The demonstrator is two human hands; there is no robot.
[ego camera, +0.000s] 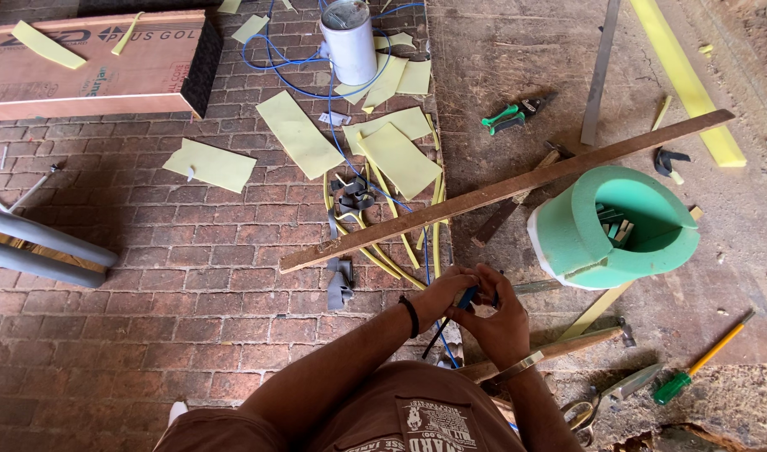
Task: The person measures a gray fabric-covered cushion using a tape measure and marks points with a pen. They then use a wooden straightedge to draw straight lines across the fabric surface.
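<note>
My left hand point(440, 295) and my right hand point(499, 322) meet low in the middle of the head view, above the brick floor. Together they pinch a small blue tool point(467, 296) with a thin dark shaft that hangs down toward my lap. A thin blue wire point(337, 138) trails from the far floor toward my hands. A black band sits on my left wrist and a metal bangle on my right. What the fingertips grip beyond the blue tool is hidden.
A long wooden strip point(501, 191) lies diagonally just beyond my hands. A green foam cylinder point(614, 226) holding small pieces stands at right. Yellow sheet offcuts point(300, 134), a white can point(348, 38), green pliers point(507, 117), a green screwdriver point(693, 368), scissors point(605, 400) and a plywood board point(90, 63) lie around.
</note>
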